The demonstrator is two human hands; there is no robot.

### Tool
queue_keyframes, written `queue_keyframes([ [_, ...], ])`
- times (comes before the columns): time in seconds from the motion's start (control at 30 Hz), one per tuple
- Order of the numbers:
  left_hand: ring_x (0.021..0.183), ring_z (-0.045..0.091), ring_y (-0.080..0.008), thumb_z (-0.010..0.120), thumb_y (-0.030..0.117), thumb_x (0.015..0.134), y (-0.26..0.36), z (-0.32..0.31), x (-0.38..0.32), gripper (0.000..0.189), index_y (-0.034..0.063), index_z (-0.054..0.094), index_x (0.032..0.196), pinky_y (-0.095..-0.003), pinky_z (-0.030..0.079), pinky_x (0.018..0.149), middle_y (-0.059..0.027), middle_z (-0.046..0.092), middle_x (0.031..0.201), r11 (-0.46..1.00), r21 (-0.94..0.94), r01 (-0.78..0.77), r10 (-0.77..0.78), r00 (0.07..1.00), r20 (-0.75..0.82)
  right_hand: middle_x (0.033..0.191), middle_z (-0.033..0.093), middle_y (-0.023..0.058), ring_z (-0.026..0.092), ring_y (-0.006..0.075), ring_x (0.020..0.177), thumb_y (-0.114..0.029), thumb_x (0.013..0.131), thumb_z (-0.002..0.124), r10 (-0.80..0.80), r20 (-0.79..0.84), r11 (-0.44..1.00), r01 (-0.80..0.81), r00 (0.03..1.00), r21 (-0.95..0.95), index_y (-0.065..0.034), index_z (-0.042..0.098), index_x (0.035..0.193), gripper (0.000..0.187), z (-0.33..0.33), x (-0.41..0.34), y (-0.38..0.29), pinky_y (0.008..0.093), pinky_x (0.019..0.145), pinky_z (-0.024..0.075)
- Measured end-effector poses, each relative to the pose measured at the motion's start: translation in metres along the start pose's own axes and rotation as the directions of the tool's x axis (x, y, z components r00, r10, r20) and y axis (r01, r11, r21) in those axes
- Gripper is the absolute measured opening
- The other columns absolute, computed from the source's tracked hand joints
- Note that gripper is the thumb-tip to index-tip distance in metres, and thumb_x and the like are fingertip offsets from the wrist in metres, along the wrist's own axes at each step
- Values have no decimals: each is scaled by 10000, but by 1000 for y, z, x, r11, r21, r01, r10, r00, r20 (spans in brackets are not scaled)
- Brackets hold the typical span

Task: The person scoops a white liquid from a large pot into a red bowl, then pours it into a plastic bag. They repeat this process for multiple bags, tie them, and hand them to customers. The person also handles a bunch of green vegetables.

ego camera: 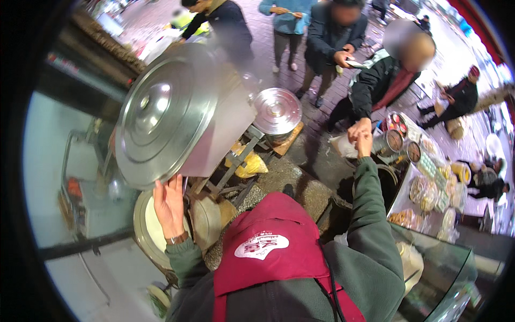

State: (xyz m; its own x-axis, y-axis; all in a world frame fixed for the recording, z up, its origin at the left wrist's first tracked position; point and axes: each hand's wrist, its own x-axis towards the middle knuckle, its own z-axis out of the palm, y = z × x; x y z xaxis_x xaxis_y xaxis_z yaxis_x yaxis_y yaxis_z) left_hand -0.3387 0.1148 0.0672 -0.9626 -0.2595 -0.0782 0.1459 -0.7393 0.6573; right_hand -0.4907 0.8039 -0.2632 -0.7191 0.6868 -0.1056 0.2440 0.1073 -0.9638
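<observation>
My left hand (169,207), palm up with fingers spread, is at the lower rim of a large round metal lid (173,116); whether the fingers bear any of its weight I cannot tell. Below that hand stands a round pot (141,225) with pale contents. My right hand (364,143) reaches forward and meets the hand of a person (359,129) in a dark jacket. A white plastic bag (344,145) hangs just beside the two hands. The fingers hide what, if anything, passes between them.
A lidded metal pot (277,110) stands on a wooden board (291,141) ahead. Yellow plastic bags (246,163) lie under the stand. On the right, a counter (398,197) bears metal canisters (394,140), egg trays (432,171) and bagged food. A glass case (434,249) is nearer. Several people stand beyond.
</observation>
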Motion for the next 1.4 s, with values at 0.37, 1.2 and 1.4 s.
queue_keyframes([
  [0.37, 1195, 661, -316, 712, 115, 993, 144, -9, -64, 238, -6, 644, 1185, -512, 527, 1086, -148, 697, 1273, 948, 159, -275, 316, 770, -554, 611, 547, 3, 527, 126, 505, -213, 990, 695, -6, 133, 992, 23, 991, -126, -78, 586, 713, 327, 8, 112, 46, 278, 446, 386],
  [1.2, 1353, 626, -309, 675, -48, 787, 166, -376, -229, 185, 11, 784, 925, -383, 562, 1041, -131, 616, 1536, -140, 963, 231, 588, 802, -107, 1104, 737, 99, 765, 240, 970, -175, 1066, 653, 557, 772, 831, -209, 306, -516, -108, 649, 1167, 122, 86, -436, 72, 347, 765, 584],
  [1.4, 1534, 388, -355, 786, 310, 889, 61, -419, -155, 272, 50, 838, 831, -641, 245, 1265, -96, 503, 1641, -489, 846, 212, 400, 916, 2, 952, 694, 55, 712, 204, 807, -114, 1038, 668, 626, 724, 771, -363, 288, -523, -97, 655, 1099, 65, -29, -512, 99, 338, 701, 600],
])
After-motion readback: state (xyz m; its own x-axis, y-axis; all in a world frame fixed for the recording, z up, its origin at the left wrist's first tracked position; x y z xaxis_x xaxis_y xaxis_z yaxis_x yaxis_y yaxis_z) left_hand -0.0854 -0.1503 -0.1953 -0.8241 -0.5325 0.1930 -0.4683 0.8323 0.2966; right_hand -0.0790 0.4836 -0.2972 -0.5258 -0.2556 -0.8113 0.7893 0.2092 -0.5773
